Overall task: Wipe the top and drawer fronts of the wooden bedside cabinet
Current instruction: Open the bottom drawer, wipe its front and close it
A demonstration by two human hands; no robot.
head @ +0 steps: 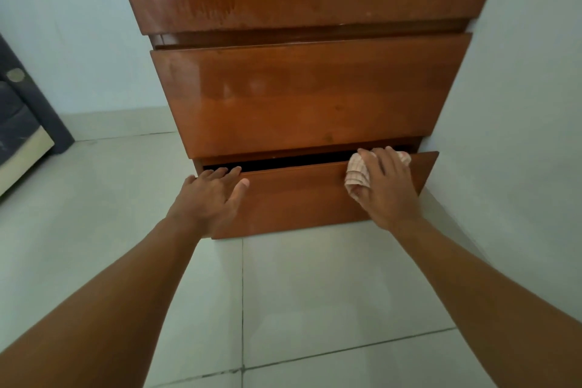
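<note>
While the glossy brown wooden bedside cabinet (302, 98) stands against the wall at 12 o'clock, its bottom drawer front (299, 195) sits pulled slightly out. Your right hand (385, 186) presses a crumpled pink-striped cloth (356, 175) on the drawer's top edge, toward 3 o'clock, fingers gripping it. Cloth looks soft, light; keep it bunched under the palm. Varnish likely slick. Your left hand (214, 195) lies unclenched, fingers hooked over the drawer's edge toward 9 o'clock, holding nothing else. Both arms outstretched, low.
</note>
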